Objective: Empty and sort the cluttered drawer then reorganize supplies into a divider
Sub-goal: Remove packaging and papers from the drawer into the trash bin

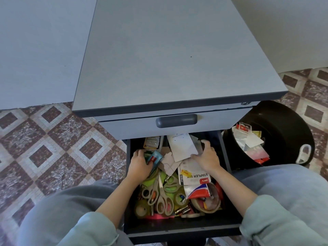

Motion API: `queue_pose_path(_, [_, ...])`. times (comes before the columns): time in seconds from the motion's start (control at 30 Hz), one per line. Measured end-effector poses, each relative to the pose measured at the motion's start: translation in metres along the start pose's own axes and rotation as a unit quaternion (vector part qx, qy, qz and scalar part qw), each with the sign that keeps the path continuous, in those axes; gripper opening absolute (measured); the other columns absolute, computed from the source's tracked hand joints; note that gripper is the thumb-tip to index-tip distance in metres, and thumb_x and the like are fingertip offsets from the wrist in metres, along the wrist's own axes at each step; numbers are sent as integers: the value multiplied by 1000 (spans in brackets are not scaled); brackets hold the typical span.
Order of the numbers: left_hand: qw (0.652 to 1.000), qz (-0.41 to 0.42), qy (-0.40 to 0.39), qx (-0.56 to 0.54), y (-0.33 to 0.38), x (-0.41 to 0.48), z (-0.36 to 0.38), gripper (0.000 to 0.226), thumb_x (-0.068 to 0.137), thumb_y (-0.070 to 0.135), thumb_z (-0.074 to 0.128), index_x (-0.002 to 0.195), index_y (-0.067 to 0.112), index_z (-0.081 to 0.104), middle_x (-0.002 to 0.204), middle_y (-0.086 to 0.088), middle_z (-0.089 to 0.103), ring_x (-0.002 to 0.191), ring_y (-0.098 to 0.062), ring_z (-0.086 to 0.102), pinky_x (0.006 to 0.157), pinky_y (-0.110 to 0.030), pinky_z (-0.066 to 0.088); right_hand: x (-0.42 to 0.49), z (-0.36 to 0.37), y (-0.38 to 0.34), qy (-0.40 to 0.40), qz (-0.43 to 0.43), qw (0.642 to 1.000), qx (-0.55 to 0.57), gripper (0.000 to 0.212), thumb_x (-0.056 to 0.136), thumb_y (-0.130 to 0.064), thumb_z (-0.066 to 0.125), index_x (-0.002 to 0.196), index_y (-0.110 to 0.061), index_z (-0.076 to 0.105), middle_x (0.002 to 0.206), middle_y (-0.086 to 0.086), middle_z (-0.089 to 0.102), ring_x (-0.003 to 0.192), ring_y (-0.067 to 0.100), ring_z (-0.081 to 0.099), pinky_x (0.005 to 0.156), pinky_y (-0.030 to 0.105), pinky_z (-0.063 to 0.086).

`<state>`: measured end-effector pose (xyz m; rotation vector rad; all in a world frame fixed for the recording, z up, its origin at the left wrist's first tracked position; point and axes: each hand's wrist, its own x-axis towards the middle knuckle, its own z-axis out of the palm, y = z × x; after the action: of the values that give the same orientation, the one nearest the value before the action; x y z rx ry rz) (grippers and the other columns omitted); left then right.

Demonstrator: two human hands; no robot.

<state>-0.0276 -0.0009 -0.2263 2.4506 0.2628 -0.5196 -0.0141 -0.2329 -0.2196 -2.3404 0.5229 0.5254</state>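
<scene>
The open drawer [182, 228] of a grey cabinet is full of clutter: scissors [159, 196], tape rolls [142, 209], a stapler set pack [196, 176], cardboard scraps and a white jewellery card [182, 146]. My left hand [140, 164] is at the drawer's back left and grips a small teal and red packet [155, 158]. My right hand [206, 156] is at the back right, its fingers curled round the edge of the white jewellery card. A clear small box [151, 142] lies behind the left hand.
A black bin [284, 121] with discarded packaging stands right of the drawer on the patterned tile floor. The cabinet top [177, 59] is bare grey. The upper drawer with its dark handle [176, 120] is closed. My knees flank the drawer.
</scene>
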Motion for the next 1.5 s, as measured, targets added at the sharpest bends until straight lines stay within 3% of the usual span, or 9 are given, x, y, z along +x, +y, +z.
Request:
queue_pose_path(0.2, [998,-41,-46,-1,6,21,1,84,90,38,57,150,19,2,153,-18,18,134,-35,32,108,-39,31,10,6,-2,1,42,998,-49,77,84,-48,63,140,-6,33,136,21,42,125,37,41,97,40,38])
queue_pose_path(0.33, [992,-10,-95,80,9,30,2,84,88,53,52,150,30,-1,157,-14,-4,139,-39,21,109,-42,28,21,6,-8,-18,66,992,-104,84,84,-61,54,139,0,34,139,22,38,126,38,39,100,40,37])
queue_pose_path(0.4, [989,-11,-114,98,10,32,3,76,87,57,50,149,32,13,157,-11,-8,139,-38,21,109,-39,28,26,7,-11,-29,78,990,-112,88,83,-64,53,138,1,34,140,23,36,127,37,39,100,40,39])
queue_pose_path(0.6, [990,-21,-106,86,7,26,8,61,87,55,53,140,29,39,145,-15,33,119,-31,48,94,-31,42,37,11,-21,-31,100,989,-102,90,80,-65,57,138,1,36,139,21,37,126,35,40,96,39,42])
queue_pose_path(0.8, [998,-8,-58,14,11,23,10,60,79,42,71,133,29,50,133,-11,43,113,-25,50,94,-26,40,39,10,-15,-30,147,989,14,73,73,-43,77,127,-2,47,124,14,57,107,29,59,79,33,52])
queue_pose_path(1.0, [994,-70,-21,-75,13,25,15,101,62,36,85,141,9,29,127,-13,50,114,-28,51,90,-34,45,34,3,-2,-44,165,977,124,43,72,-27,80,101,-5,58,101,9,62,89,24,60,72,31,50])
queue_pose_path(1.13, [982,-136,-83,-97,13,24,12,46,65,41,82,90,11,59,94,-5,64,74,-9,58,59,-19,48,33,-2,4,-52,171,967,179,44,71,-23,81,102,1,60,103,13,66,92,28,64,78,36,54])
queue_pose_path(1.3, [979,-114,-86,-147,12,13,15,46,68,37,81,95,12,55,92,-1,64,76,-9,60,54,-16,43,21,-10,7,-73,166,952,246,36,79,-15,74,107,1,59,105,16,66,93,30,64,81,39,53])
queue_pose_path(1.5, [954,-138,-105,-243,13,-10,20,28,77,25,76,93,15,54,90,-4,65,77,-12,63,61,-21,49,5,-14,10,-60,136,956,252,29,82,-10,70,107,-2,60,100,11,65,82,24,61,57,27,44])
